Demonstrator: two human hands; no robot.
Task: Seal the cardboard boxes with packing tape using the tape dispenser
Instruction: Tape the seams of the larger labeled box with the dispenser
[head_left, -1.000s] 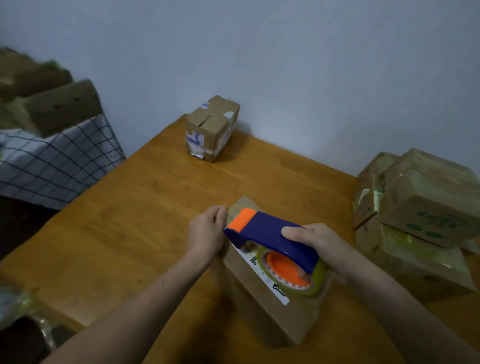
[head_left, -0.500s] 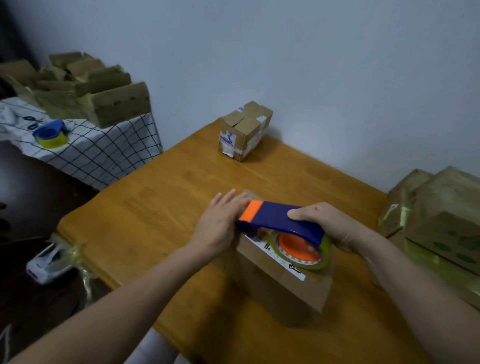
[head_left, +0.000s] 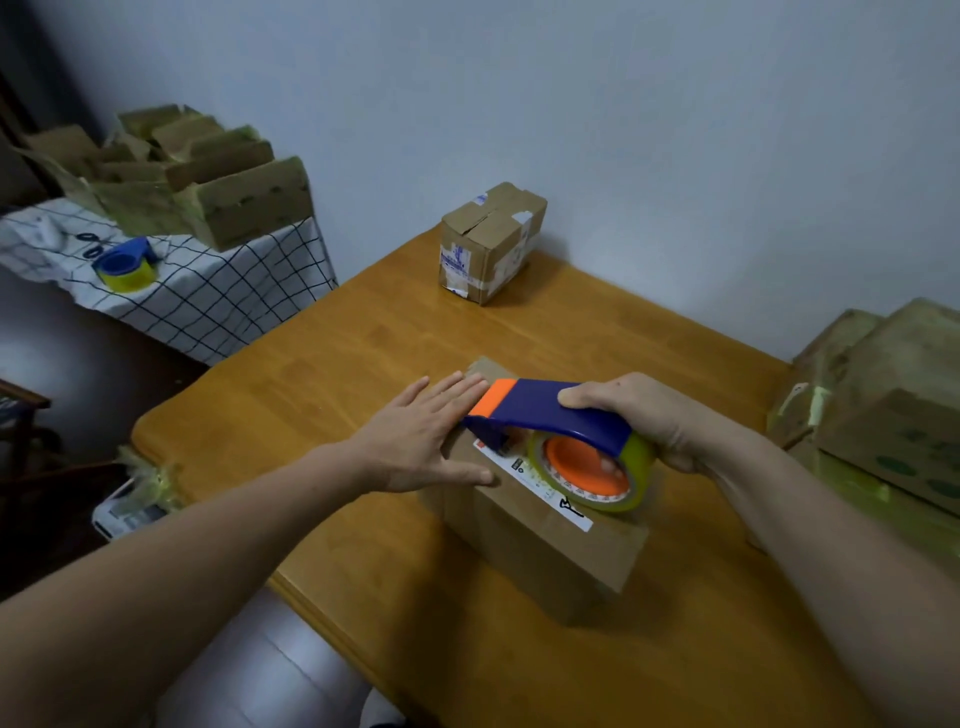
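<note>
A brown cardboard box (head_left: 540, 545) with a white label strip lies on the wooden table (head_left: 322, 395) in front of me. My right hand (head_left: 654, 421) grips a blue and orange tape dispenser (head_left: 561, 431) with a yellowish tape roll, held on top of the box. My left hand (head_left: 431, 441) lies flat with straight fingers on the box's far left end, beside the dispenser's orange nose. A second small cardboard box (head_left: 491, 241), with loose top flaps, stands at the table's far edge by the wall.
Stacked cardboard boxes (head_left: 883, 395) with yellowish tape fill the table's right side. A side table with a checked cloth (head_left: 223, 291) on the left holds several flattened boxes (head_left: 208, 192) and another blue tape dispenser (head_left: 124, 262). A white object (head_left: 130, 512) lies on the dark floor.
My left hand has flattened out and spread its fingers on the box's far end. The dispenser has shifted slightly back along the box top. The camera has swung left.
</note>
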